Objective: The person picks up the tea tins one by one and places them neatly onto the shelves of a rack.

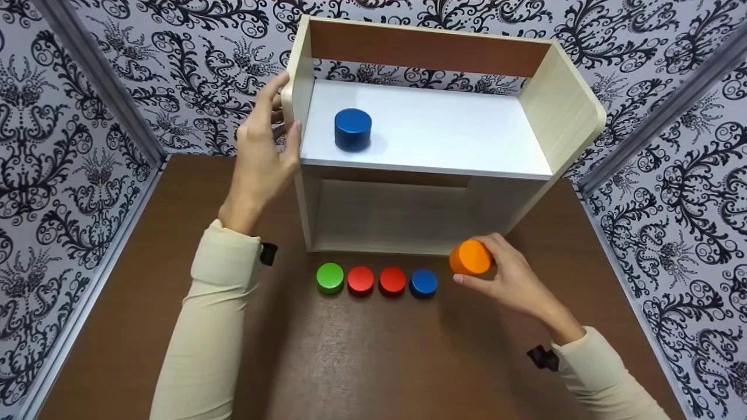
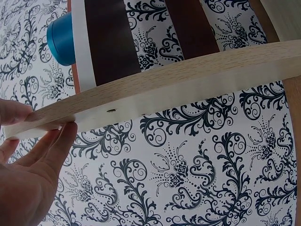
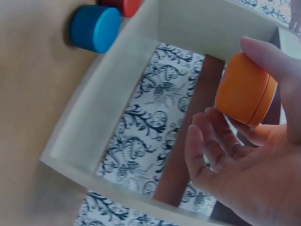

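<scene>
My left hand (image 1: 265, 146) grips the front edge of the left side panel of a small wooden shelf unit (image 1: 563, 111). In the left wrist view the thumb is on one side of the panel edge (image 2: 155, 80) and the fingers are on the other. Between thumb and fingers of my right hand (image 1: 513, 277) is an orange round container (image 1: 470, 257), tilted, held in front of the unit's lower right corner. The right wrist view shows a seam line around this orange container (image 3: 244, 89). A blue round container (image 1: 353, 129) stands on the white upper shelf, toward its left end.
On the brown table (image 1: 373, 361), a row of round containers runs along the unit's front: green (image 1: 330, 278), red (image 1: 360, 281), another red (image 1: 392, 282) and blue (image 1: 423, 283). Patterned walls (image 1: 688, 251) close in the back and both sides.
</scene>
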The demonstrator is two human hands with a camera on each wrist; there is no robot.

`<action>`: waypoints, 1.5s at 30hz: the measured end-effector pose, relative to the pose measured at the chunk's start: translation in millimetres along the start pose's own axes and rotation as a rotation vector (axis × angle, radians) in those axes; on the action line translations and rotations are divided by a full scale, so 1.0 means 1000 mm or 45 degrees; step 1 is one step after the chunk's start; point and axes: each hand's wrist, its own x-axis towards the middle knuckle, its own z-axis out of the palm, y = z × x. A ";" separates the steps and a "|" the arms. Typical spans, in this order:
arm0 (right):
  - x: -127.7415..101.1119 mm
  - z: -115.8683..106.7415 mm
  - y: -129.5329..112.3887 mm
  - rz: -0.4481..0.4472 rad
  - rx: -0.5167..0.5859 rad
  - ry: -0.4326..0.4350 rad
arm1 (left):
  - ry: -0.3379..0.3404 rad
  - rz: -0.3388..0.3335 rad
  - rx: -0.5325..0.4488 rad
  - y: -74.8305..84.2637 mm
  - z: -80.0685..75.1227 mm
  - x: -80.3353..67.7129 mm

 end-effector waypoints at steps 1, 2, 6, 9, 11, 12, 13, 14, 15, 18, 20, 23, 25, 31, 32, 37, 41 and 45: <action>0.001 -0.002 -0.002 -0.009 -0.001 0.005 | 0.000 0.002 -0.001 0.000 0.000 0.000; 0.002 -0.004 -0.005 -0.014 -0.002 0.007 | 0.000 0.005 -0.001 0.001 0.000 0.000; 0.004 -0.010 -0.014 -0.026 0.008 0.004 | 0.001 -0.001 -0.006 0.000 -0.001 0.000; 0.006 -0.015 -0.020 -0.046 0.012 0.015 | -0.001 -0.006 -0.004 -0.001 -0.001 0.000; 0.007 -0.017 -0.024 -0.061 0.014 0.020 | -0.001 -0.010 -0.005 -0.001 0.000 0.000; 0.007 -0.018 -0.025 -0.069 0.014 0.022 | -0.001 -0.010 -0.004 -0.001 0.000 0.000; 0.008 -0.020 -0.027 -0.076 0.015 0.024 | 0.000 -0.011 -0.004 -0.001 0.000 0.000; 0.009 -0.021 -0.029 -0.082 0.014 0.023 | 0.000 -0.010 -0.003 -0.001 0.000 0.000; 0.010 -0.022 -0.031 -0.084 0.014 0.019 | 0.001 -0.009 -0.002 -0.001 0.000 0.000; 0.014 -0.026 -0.037 -0.106 0.007 0.015 | 0.003 -0.001 0.002 -0.001 0.000 0.000; 0.017 -0.029 -0.042 -0.125 0.000 0.015 | 0.005 0.000 -0.001 -0.001 -0.001 0.000; 0.021 -0.034 -0.049 -0.165 -0.013 0.022 | 0.006 0.001 -0.005 -0.001 -0.001 0.000; 0.024 -0.037 -0.053 -0.195 -0.022 0.027 | 0.007 0.008 -0.001 0.000 0.000 0.000; 0.033 -0.044 -0.063 -0.295 -0.043 0.056 | 0.014 0.001 -0.007 -0.001 0.000 -0.001; 0.034 -0.045 -0.065 -0.307 -0.044 0.059 | 0.013 0.000 -0.006 -0.001 0.000 -0.001; 0.040 -0.051 -0.071 -0.322 -0.033 0.051 | 0.006 -0.005 0.008 -0.001 0.001 -0.001; 0.045 -0.056 -0.076 -0.324 -0.048 0.045 | 0.008 -0.009 0.008 0.000 0.000 -0.001; 0.052 -0.061 -0.081 -0.319 -0.074 0.055 | 0.012 -0.005 0.001 0.001 0.000 -0.001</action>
